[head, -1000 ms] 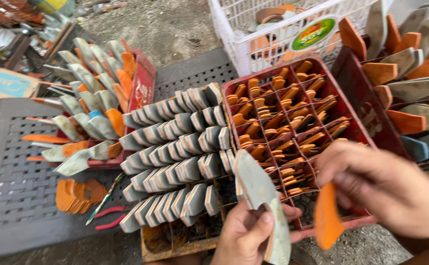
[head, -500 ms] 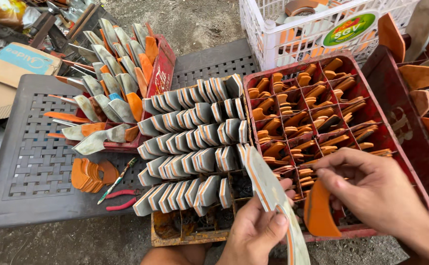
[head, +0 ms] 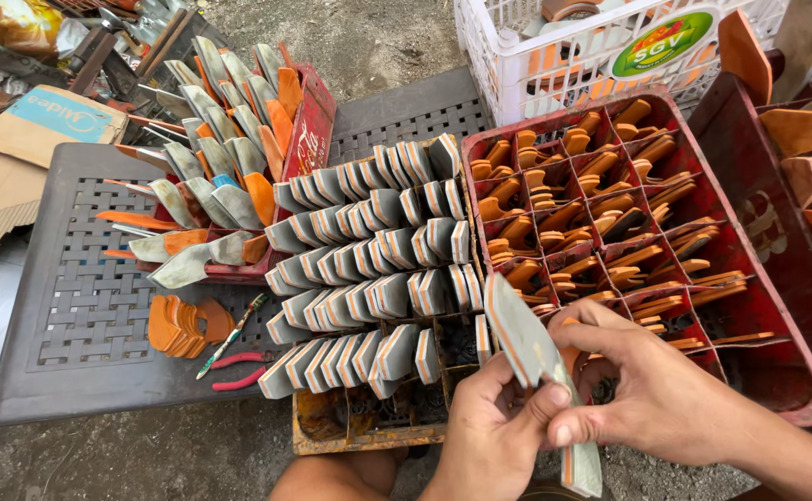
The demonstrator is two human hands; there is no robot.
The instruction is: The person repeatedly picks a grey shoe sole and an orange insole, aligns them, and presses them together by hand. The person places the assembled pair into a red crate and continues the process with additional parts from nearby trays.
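- Far left, a torn cardboard box [head: 16,153] lies beside a dark grey plastic lattice table [head: 81,306], where a stack of loose orange handle pieces [head: 181,325] sits next to red-handled pliers [head: 237,369].
- A red crate [head: 309,125] at the back of the table holds grey trowel blades with orange handles [head: 225,130], stood on end and fanned out.
- At centre, a rusty compartment crate [head: 360,429] is packed with rows of grey-and-orange blade blanks [head: 369,250], overlapping like shingles.
- The left hand [head: 489,431] pinches the lower stem of a grey trowel blade [head: 522,334], thumb pressed against forefinger, the other fingers curled below; the blade stands tilted above the seam between the two crates.
- Judged by its flat, thin profile, the blade looks stiff and light but hard-edged; a hold on the narrow neck, clear of the rim, seems the safest grip.
- The right hand [head: 652,390] meets it from the other side, thumb and forefinger closed on the same blade near an orange handle [head: 569,357], which is mostly hidden behind the fingers.
- A red divided crate [head: 800,394] of orange handles fills the right, with a white plastic basket [head: 554,70] behind it.
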